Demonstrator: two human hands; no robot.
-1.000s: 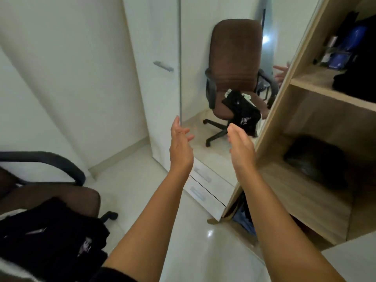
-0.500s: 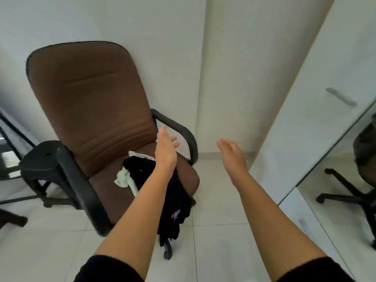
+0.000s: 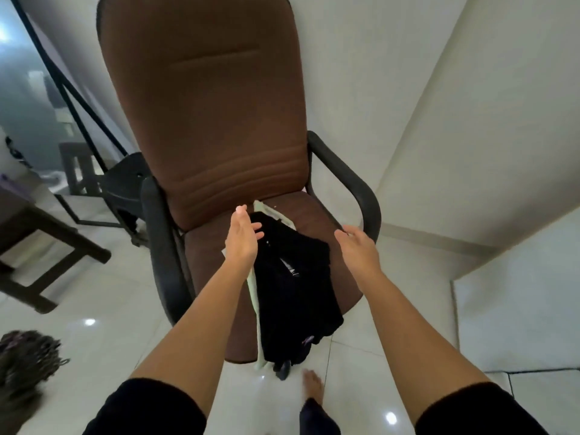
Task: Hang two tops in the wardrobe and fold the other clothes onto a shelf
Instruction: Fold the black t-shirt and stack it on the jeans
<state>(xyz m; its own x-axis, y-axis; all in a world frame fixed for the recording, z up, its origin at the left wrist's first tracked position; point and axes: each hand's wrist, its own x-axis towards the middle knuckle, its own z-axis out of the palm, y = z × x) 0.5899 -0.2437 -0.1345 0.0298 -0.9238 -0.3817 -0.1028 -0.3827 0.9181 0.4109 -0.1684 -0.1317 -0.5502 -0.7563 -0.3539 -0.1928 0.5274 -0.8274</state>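
Here, near: bare foot (image 3: 313, 383) on pale tiled floor (image 3: 125, 309). Two forearms reach forward. Left hand (image 3: 241, 237) and right hand (image 3: 357, 246), fingers spread apart, holding nothing, hover either side of black garment (image 3: 295, 290). Garment lies on brown chair (image 3: 219, 120) seat, atop pale green cloth (image 3: 255, 312). Long axis runs front to back; near end droops over seat edge. Advice: pinch far corners with both hands, lift black piece alone.

Home bedroom: brown office chair (image 3: 216, 127), heaped clothes (image 3: 295, 287), tiled floor (image 3: 103, 302).
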